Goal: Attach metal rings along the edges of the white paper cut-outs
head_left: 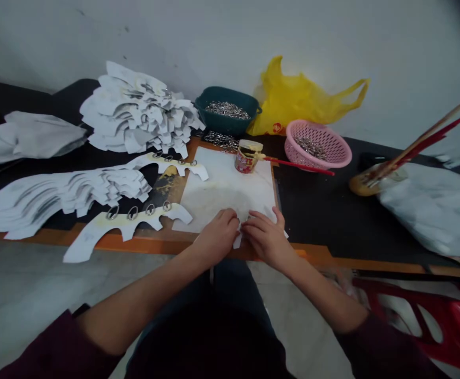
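Nearest, the person's maroon sleeves (56, 352) lead to two bare forearms above a dark lap. The left hand (217, 237) and the right hand (268, 238) sit close together at the table's near edge, fingers curled inward in a narrow hold. Their fingertips (233, 218) converge on a small white paper piece (237, 241) that pokes out below them, though whether it is pinched or only touched cannot be told. That piece lies at the near edge of a stained white sheet (225, 184) spread on the black tabletop (324, 205), whose front edge is orange (95, 241).

At 9 o'clock from the hands lies a white paper cut-out (127, 226) set with four metal rings (133, 212), and a second ringed cut-out (170, 164) lies beyond it at 10 o'clock. Further left sits a fanned stack of cut paper shapes (67, 197). At 12 o'clock, a small glue jar (247, 157) stands on the sheet's far edge, with a red-handled brush (296, 166) resting across its rim. Beyond it, a pink plastic basket (316, 145) at 1 o'clock and a green plastic tub (225, 110) at 12 o'clock both hold metal rings. A yellow plastic bag (301, 100) slumps against the white wall (372, 42), and a larger heap of paper shapes (138, 108) rises at 11 o'clock
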{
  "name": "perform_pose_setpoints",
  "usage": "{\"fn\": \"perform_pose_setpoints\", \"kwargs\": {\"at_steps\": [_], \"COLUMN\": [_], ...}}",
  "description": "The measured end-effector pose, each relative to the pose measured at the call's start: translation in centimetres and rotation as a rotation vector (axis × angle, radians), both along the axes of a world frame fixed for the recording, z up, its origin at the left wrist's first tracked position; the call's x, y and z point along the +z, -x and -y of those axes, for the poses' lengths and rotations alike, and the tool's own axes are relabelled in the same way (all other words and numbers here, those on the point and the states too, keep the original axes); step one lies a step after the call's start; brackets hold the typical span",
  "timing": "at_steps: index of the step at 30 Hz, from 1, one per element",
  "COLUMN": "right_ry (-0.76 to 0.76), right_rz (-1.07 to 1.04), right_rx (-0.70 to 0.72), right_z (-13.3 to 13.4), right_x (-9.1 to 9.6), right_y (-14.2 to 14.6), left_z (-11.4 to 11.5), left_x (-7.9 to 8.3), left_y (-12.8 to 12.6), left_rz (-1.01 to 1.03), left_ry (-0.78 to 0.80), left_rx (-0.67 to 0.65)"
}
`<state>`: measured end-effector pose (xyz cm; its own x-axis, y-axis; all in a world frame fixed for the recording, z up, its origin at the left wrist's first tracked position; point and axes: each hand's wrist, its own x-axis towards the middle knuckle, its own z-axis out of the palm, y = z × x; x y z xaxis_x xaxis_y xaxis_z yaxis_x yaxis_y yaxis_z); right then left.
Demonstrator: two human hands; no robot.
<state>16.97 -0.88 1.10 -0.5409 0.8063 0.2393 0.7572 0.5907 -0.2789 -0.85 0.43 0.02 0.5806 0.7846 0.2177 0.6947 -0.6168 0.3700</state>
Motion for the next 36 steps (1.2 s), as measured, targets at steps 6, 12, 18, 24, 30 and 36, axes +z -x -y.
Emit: {"fn": "perform_pose_setpoints", "kwargs": {"at_steps": [6, 12, 18, 24, 30, 36], "right_ry": [-0.058, -0.035, 0.052, 0.168, 0.348, 0.809], "right_rz": [0.034, 0.042, -0.111, -0.089, -0.245, -0.882], "right_rx": [0.053, 0.006, -0.325, -0.262, -0.279, -0.296], "right_z": [0.4, 0.3, -0.3, -1.0, -1.2, -0.3], "right_x": [-0.3, 0.3, 0.5, 0.4, 2.2, 5.7], "right_y": [-0.2, 0.4, 0.9, 2.3, 2.8, 2.3], "left_z": [0.0, 0.1, 0.6, 1.4, 4.4, 7.8], "left_x": [-0.1, -0.1, 0.5, 0.5, 0.7, 1.3], "left_y": [0.0, 0.5, 1.4, 2.1, 2.9, 1.9], "left_rz": [-0.015, -0.016, -0.017, 0.023, 0.163, 0.926], "left_ry": [-0.016, -0.043, -0.114, -0.226, -0.296, 0.126], "left_rx": [-0.003, -0.057, -0.165, -0.167, 0.065, 0.585]}}
